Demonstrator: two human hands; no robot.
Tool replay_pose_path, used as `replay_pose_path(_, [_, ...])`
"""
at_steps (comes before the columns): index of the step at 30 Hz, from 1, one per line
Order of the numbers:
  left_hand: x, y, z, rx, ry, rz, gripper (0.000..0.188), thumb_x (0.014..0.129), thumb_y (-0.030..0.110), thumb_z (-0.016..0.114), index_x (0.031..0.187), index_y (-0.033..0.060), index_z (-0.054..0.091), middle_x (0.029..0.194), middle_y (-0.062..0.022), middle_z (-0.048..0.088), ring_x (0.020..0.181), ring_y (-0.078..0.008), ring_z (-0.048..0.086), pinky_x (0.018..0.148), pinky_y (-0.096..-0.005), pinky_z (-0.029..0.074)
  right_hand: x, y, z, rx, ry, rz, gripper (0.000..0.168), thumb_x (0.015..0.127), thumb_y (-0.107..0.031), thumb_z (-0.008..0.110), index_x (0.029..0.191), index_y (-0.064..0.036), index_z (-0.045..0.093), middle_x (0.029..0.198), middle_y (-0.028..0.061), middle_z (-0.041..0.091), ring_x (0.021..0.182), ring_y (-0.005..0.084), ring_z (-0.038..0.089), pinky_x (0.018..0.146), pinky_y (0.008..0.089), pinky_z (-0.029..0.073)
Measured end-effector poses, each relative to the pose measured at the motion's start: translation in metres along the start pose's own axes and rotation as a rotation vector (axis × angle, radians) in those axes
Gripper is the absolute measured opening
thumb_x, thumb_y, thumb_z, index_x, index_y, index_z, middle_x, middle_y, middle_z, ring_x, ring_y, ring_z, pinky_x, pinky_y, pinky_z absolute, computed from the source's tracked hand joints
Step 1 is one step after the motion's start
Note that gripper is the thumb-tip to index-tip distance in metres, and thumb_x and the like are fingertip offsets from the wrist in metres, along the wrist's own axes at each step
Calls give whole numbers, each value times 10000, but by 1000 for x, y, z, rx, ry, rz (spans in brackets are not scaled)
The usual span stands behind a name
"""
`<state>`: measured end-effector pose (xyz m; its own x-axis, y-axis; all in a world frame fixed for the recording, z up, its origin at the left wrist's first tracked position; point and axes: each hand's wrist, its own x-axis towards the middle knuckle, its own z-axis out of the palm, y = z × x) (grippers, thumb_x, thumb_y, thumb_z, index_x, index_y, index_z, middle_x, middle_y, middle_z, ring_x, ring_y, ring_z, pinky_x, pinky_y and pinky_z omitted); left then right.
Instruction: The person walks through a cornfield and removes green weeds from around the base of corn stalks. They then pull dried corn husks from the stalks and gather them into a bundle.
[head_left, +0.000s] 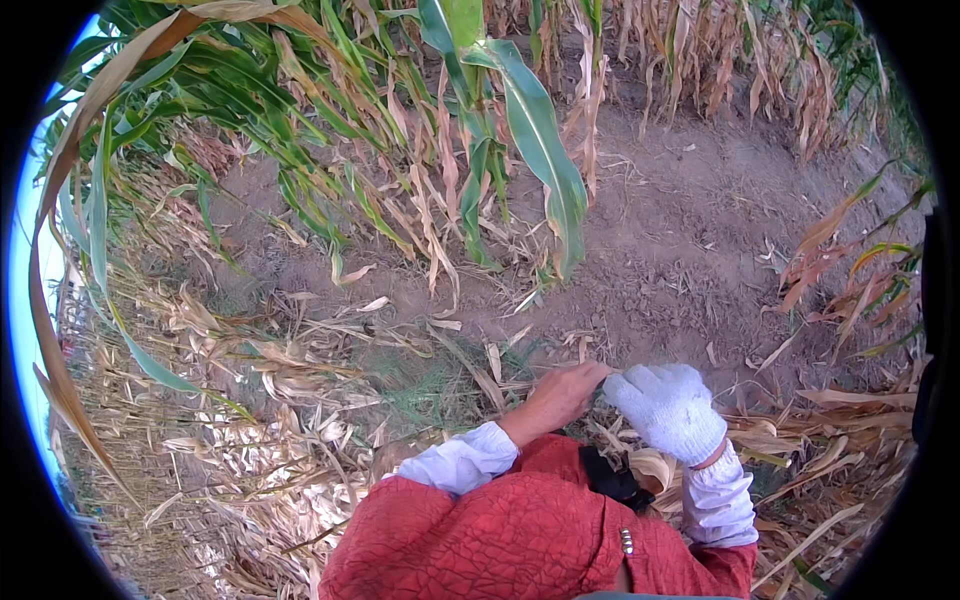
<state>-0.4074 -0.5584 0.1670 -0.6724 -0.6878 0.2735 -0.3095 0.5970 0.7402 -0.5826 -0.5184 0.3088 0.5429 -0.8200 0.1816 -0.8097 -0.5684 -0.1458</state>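
My left hand is bare, its wrist coming out of a white sleeve cover. Its fingertips meet the fingers of my right hand, which wears a white knitted glove. Whether anything small lies between the two hands cannot be made out. Both hands are in front of my red top, above ground strewn with dry corn leaves. A pale dry husk shows just below the glove, beside a black shoe.
Standing corn plants with green and browned leaves rise ahead and to the left. Bare soil stretches ahead to the right. Cut stalks and dry husks cover the ground at left. More dry leaves lie at right.
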Motion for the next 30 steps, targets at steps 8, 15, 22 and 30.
replay_pose_path(8, [24,-3,-41,-258,29,32,256,775,-48,560,1000,31,466,908,-146,501,832,-370,568,677,-406,475,57,76,38,363,175,345,133,788,-160,668,884,-68,663,811,105,633,723,302,632,623,373,499])
replay_pose_path(15, [36,-18,-50,-444,414,-420,146,909,27,498,1040,-3,440,859,-103,567,752,-166,602,675,-289,484,38,54,91,464,213,355,168,814,-163,643,929,-41,656,830,132,636,728,319,631,626,380,505])
replay_pose_path(22, [27,-30,-23,-388,503,-500,175,901,4,464,1076,-4,455,772,-95,597,665,-172,611,610,-295,480,6,14,69,261,28,97,220,848,-275,602,974,-95,602,733,72,552,600,257,608,495,376,480])
replay_pose_path(30, [27,26,-20,-120,409,-240,310,801,-77,504,1099,8,481,903,-151,620,758,-273,642,655,-354,505,-24,-4,17,229,54,-64,152,801,-224,575,897,-109,551,733,73,529,572,244,598,477,382,466])
